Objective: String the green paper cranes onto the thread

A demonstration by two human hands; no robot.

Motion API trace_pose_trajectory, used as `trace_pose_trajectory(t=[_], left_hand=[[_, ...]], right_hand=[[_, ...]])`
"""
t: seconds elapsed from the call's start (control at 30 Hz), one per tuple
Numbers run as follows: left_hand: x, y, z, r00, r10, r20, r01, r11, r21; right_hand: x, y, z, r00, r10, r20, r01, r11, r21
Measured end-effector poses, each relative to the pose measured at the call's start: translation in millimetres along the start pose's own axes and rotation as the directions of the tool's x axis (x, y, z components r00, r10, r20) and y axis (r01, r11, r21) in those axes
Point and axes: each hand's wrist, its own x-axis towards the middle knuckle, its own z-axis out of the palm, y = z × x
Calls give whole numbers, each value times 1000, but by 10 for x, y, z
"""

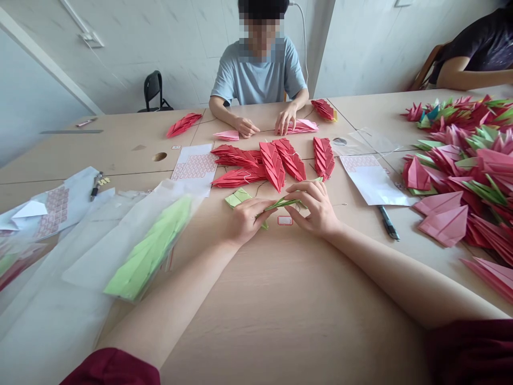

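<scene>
A strip of folded green paper is held above the table between my two hands. My left hand pinches its left end between thumb and fingers. At the other end, my right hand has its fingers closed over the paper, partly hiding it. Another light green folded piece lies just behind my left hand. A small red-edged label rests on the table between the hands. Just beyond them lie several red folded paper bundles, some with white string.
Plastic bags holding green folded paper cover the left side. To the right are a printed sheet, a pen and a large heap of pink, red and green folded paper. Opposite, a person handles pink paper.
</scene>
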Motion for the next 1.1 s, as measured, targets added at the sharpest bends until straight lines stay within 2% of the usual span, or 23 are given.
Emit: trace_pose_trajectory(t=[0.13,0.33,0.47,0.53,0.73,1.0,1.1], left_hand=[[3,11,1,999,-37,-8,37,999,11],[6,26,-6,996,-72,48,71,997,30],[15,25,-24,986,-159,50,158,987,24],[18,18,-29,986,-159,57,157,987,42],[20,25,-29,994,-78,76,70,992,102],[20,74,-19,995,-34,91,30,999,41],[22,77,-19,994,-40,102,38,999,21]], right_hand=[[-8,33,12,998,33,-45,-33,999,7],[3,-2,-14,999,35,-6,-34,998,44],[17,-18,-7,990,89,-107,-83,994,66],[15,-1,13,985,112,-128,-103,992,72],[-11,31,61,995,89,-50,-88,996,35],[-1,-34,75,998,60,24,-63,990,124],[4,-68,73,994,82,67,-94,976,194]])
